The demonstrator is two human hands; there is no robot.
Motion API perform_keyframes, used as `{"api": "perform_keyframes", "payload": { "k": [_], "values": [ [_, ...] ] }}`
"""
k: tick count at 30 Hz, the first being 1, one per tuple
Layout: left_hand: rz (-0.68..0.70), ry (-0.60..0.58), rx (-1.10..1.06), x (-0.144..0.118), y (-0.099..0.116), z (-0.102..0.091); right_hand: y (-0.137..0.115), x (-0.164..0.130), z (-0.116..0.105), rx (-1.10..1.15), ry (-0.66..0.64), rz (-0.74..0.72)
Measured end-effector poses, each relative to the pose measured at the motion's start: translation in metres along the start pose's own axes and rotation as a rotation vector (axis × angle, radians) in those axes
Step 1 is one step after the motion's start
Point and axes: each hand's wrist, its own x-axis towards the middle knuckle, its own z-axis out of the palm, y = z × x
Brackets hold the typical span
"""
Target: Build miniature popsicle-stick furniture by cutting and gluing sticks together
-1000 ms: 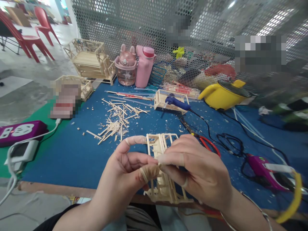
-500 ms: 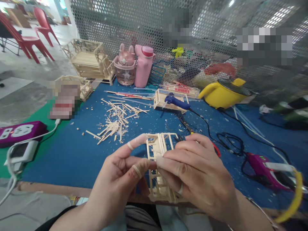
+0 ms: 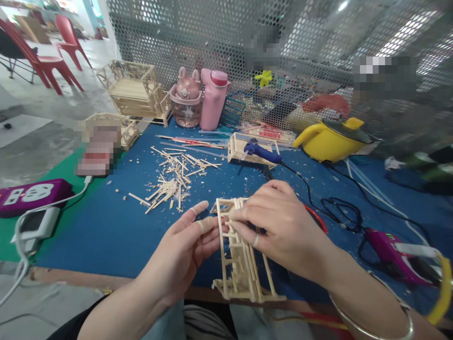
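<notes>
Right hand on far half of wooden frame, can't tell if pinching; left hand loosely open at its left rail. Frame's long axis runs near-to-far, at near edge of tabletop.

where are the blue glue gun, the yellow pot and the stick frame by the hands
blue glue gun (image 3: 264,152): head view, on its body
yellow pot (image 3: 324,144): head view, on its side wall
stick frame (image 3: 244,265): head view, on the slats in its middle
</notes>
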Motion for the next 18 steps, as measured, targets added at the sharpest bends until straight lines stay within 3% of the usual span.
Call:
{"api": "perform_keyframes", "payload": {
  "k": [12,18],
  "values": [
    [-0.019,-0.059,0.029,0.007,0.003,0.004,0.003,0.013,-0.010,-0.239,-0.179,-0.153],
    [-0.032,-0.089,0.049,0.006,0.005,0.004,0.002,0.016,-0.014,-0.238,-0.275,-0.182]
  ]
}}
